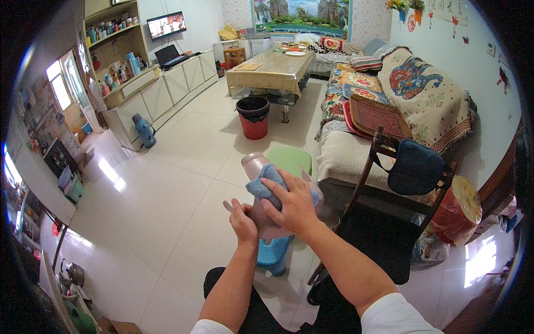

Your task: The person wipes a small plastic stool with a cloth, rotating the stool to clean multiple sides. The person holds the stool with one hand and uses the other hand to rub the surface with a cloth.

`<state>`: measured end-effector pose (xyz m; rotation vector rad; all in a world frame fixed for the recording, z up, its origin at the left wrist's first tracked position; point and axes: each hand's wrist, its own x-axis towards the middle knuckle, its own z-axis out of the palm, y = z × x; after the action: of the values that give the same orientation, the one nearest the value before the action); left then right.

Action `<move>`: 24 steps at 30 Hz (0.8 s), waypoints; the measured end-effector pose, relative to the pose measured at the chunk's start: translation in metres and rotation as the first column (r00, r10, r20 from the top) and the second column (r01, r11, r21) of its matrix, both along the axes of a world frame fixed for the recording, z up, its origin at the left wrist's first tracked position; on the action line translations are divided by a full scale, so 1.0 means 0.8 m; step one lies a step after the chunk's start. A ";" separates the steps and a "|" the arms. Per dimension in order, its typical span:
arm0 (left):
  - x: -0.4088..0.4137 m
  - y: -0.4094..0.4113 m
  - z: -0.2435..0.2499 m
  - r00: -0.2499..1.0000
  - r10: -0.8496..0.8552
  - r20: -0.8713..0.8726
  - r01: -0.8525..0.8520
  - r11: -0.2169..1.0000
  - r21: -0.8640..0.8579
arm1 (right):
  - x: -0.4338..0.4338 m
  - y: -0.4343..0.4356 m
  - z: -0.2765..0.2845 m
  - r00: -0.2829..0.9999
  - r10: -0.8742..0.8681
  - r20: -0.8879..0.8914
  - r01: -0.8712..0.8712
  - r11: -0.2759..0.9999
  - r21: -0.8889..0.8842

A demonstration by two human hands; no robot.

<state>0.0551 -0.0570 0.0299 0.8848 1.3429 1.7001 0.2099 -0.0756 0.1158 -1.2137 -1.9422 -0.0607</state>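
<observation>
My left hand (243, 221) grips the lower left edge of a pale pink plastic item (267, 225), which looks like a small stool tilted in the air; its exact kind is hard to tell. Pressed on its surface by my right hand (292, 200) is a blue cloth (263, 188), bunched under the fingers. Part of the cloth shows again right of the hand. Beneath the pink item stands a blue plastic stool (273, 256), partly covered. Just beyond is a green plastic stool top (290, 160).
A red bin with a black liner (253, 125) stands ahead, before a covered table (271, 71). At right are a dark folding chair (375, 234) and a sofa with covers (346, 154). A blue thermos flask (144, 131) stands by the white cabinets (160, 98).
</observation>
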 end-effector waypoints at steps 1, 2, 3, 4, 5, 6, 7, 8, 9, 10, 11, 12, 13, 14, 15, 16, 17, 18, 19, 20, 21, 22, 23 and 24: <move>0.001 -0.004 0.007 0.999 -0.025 0.024 0.025 1.000 -0.011 | 0.004 0.002 0.000 1.000 -0.006 -0.026 0.006 1.000 -0.002; 0.000 -0.004 0.008 0.999 -0.042 0.029 0.042 0.999 -0.001 | 0.008 0.004 0.000 0.998 -0.010 -0.063 0.008 1.000 -0.021; -0.002 -0.005 0.010 0.998 -0.058 0.034 0.058 0.998 0.009 | 0.011 0.007 0.000 0.995 -0.013 -0.100 0.009 0.999 -0.040; -0.003 -0.006 0.011 0.997 -0.074 0.039 0.073 0.997 0.019 | 0.015 0.010 -0.001 0.991 -0.016 -0.136 0.008 0.998 -0.058; -0.004 -0.007 0.012 0.996 -0.068 0.063 0.067 0.998 0.014 | 0.019 0.013 -0.001 0.988 -0.045 -0.146 0.033 0.995 -0.089; -0.003 -0.008 0.015 0.994 -0.064 0.087 0.063 0.998 0.010 | 0.023 0.016 -0.001 0.985 -0.076 -0.155 0.058 0.991 -0.119; -0.003 -0.009 0.017 0.992 -0.059 0.111 0.059 0.998 0.005 | 0.028 0.019 -0.003 0.981 -0.107 -0.163 0.083 0.985 -0.149; -0.004 -0.010 0.019 0.993 -0.055 0.107 0.054 0.998 0.012 | 0.035 0.027 -0.011 0.971 -0.123 -0.204 0.093 0.984 -0.149; -0.004 -0.012 0.023 0.993 -0.054 0.102 0.052 0.998 0.020 | 0.045 0.039 -0.024 0.959 -0.141 -0.247 0.106 0.983 -0.149; -0.005 -0.013 0.025 0.994 -0.051 0.099 0.048 0.998 0.027 | 0.052 0.046 -0.030 0.945 -0.156 -0.287 0.116 0.982 -0.150; -0.006 -0.012 0.024 0.987 -0.064 0.145 0.060 0.998 0.030 | 0.061 0.052 -0.036 0.933 -0.208 -0.294 0.157 0.970 -0.188; -0.008 -0.012 0.023 0.978 -0.077 0.191 0.072 0.997 0.035 | 0.068 0.055 -0.039 0.918 -0.261 -0.299 0.197 0.954 -0.226; -0.008 -0.011 0.022 0.967 -0.091 0.237 0.084 0.996 0.040 | 0.074 0.058 -0.043 0.901 -0.312 -0.302 0.236 0.935 -0.263; -0.008 -0.011 0.022 0.969 -0.088 0.229 0.081 0.996 0.038 | 0.079 0.062 -0.049 0.889 -0.332 -0.315 0.247 0.928 -0.280; -0.007 -0.012 0.023 0.972 -0.082 0.222 0.077 0.996 0.035 | 0.080 0.063 -0.050 0.889 -0.335 -0.313 0.245 0.924 -0.294; -0.006 -0.012 0.024 0.974 -0.078 0.214 0.073 0.997 0.032 | 0.080 0.063 -0.051 0.888 -0.339 -0.311 0.243 0.920 -0.308; -0.006 -0.011 0.023 0.977 -0.077 0.198 0.072 0.997 0.032 | 0.081 0.063 -0.053 0.887 -0.343 -0.310 0.242 0.916 -0.321; -0.006 -0.011 0.023 0.981 -0.072 0.182 0.068 0.997 0.031 | 0.079 0.060 -0.049 0.893 -0.333 -0.303 0.230 0.916 -0.329; -0.007 -0.011 0.022 0.984 -0.068 0.165 0.064 0.997 0.030 | 0.076 0.057 -0.046 0.898 -0.325 -0.296 0.220 0.916 -0.336; -0.008 -0.008 0.020 0.986 -0.069 0.153 0.064 0.997 0.033 | 0.072 0.053 -0.043 0.903 -0.316 -0.290 0.210 0.915 -0.343; -0.010 -0.006 0.019 0.988 -0.068 0.140 0.064 0.997 0.035 | 0.067 0.049 -0.039 0.915 -0.279 -0.291 0.183 0.930 -0.318; -0.011 -0.005 0.017 0.989 -0.068 0.128 0.064 0.997 0.037 | 0.062 0.044 -0.035 0.926 -0.242 -0.291 0.155 0.944 -0.292; -0.010 -0.004 0.016 0.988 -0.065 0.142 0.061 0.998 0.032 | 0.056 0.040 -0.031 0.935 -0.204 -0.289 0.126 0.955 -0.267; -0.008 -0.004 0.019 0.986 -0.064 0.155 0.060 0.998 0.028 | 0.049 0.035 -0.029 0.954 -0.198 -0.225 0.145 0.962 -0.229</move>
<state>0.0488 -0.0605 0.0452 0.7813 1.1819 1.7029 0.2490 -0.0473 0.0924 -1.4554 -1.6535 0.2021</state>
